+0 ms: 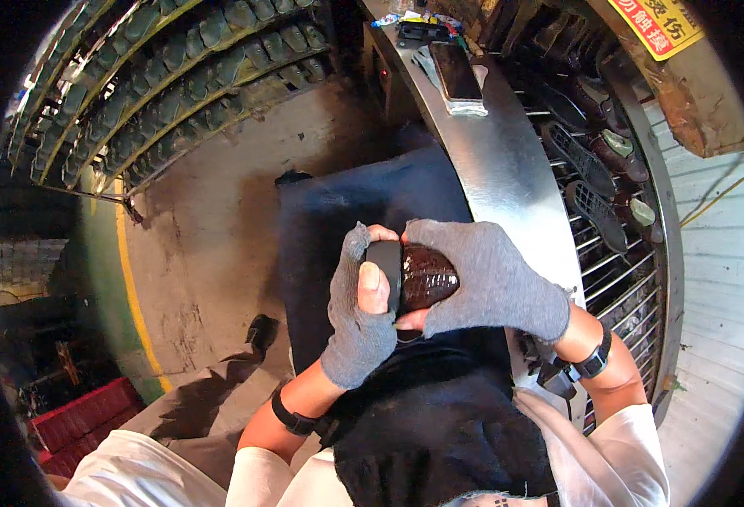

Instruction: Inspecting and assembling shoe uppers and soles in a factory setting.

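Held over my lap is a shoe with a glossy dark brown upper and a black sole. My left hand, in a grey glove with bare fingertips, grips the sole side, its thumb lying across the sole. From the right, my right hand, gloved the same way, wraps over the brown upper and hides part of it. Both hands are closed on this one shoe. Beneath them a dark cloth is spread, and a black apron covers my front.
A metal ledge runs along my right, bearing a black phone-like object on white material. Beyond it, a rod rack carries loose soles and brown shoes. Shelves of shoes stand far left. A red box-like object sits lower left.
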